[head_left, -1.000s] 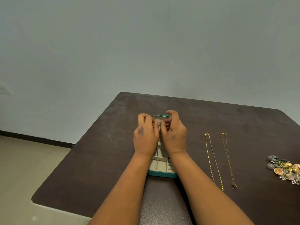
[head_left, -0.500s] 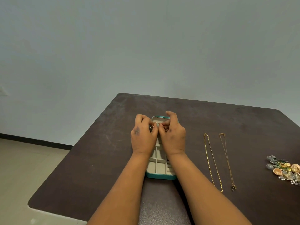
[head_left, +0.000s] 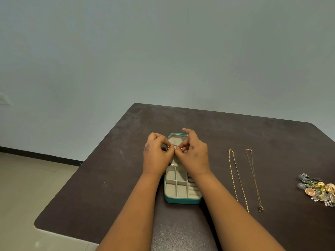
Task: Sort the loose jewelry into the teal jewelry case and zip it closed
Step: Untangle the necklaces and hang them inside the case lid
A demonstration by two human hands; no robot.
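The teal jewelry case (head_left: 181, 200) lies open on the dark table (head_left: 108, 187), its grey compartments showing. Both hands hover over its far half. My left hand (head_left: 156, 156) pinches a small metal piece (head_left: 167, 148) between thumb and fingertips. My right hand (head_left: 194, 153) pinches another tiny piece (head_left: 181, 149) just beside it. A small silver item (head_left: 171, 164) shows under my left hand in the case. Two gold chains (head_left: 238, 180) (head_left: 254, 180) lie stretched out to the right. A pile of loose jewelry (head_left: 319, 190) sits at the far right.
The table's left edge and rounded near corner (head_left: 39, 223) drop to a beige floor. A plain pale wall stands behind the table. Bare dark tabletop lies left of the case and beyond it.
My hands have drawn slightly apart, and the small pieces in their fingertips now show separately. More of the case's far compartment is uncovered.
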